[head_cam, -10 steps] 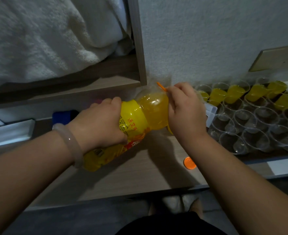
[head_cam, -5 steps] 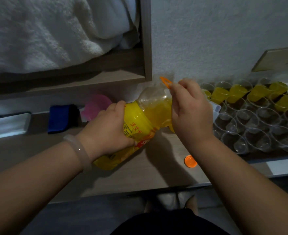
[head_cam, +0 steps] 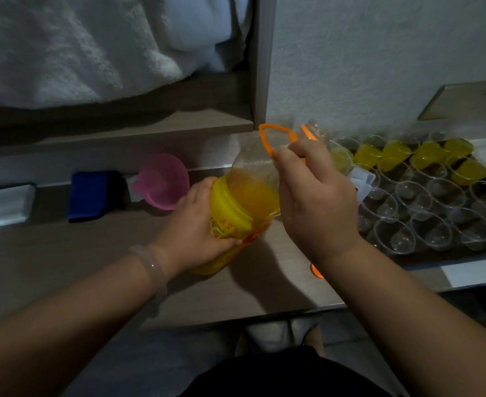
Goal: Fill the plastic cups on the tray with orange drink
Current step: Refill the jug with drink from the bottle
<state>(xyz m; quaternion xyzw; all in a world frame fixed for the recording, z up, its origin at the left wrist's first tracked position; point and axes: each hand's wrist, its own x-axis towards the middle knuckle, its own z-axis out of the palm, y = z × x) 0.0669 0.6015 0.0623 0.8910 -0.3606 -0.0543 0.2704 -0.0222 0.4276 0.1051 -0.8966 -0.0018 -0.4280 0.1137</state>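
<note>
A large bottle of orange drink [head_cam: 247, 196] with a yellow label stands near the middle of the counter, tilted toward the cups. My left hand [head_cam: 198, 224] grips its labelled body. My right hand [head_cam: 313, 202] holds its orange carry handle [head_cam: 267, 138] by the neck. Its mouth lies over the left end of the cups. Several clear plastic cups [head_cam: 436, 216] fill a dark tray [head_cam: 425, 257] at the right. The back row holds orange drink [head_cam: 396, 151]; the nearer rows look empty.
An orange bottle cap [head_cam: 316, 272] lies on the wooden counter [head_cam: 92, 270] under my right wrist. A pink funnel [head_cam: 164, 181], a blue cloth [head_cam: 92, 196] and a white tray [head_cam: 4, 202] sit at the back left. White towels [head_cam: 78, 44] fill a shelf above.
The bottle has been raised more upright and the liquid has settled lower. The orange handle now stands up in full view. The pink funnel has come into sight behind my left hand.
</note>
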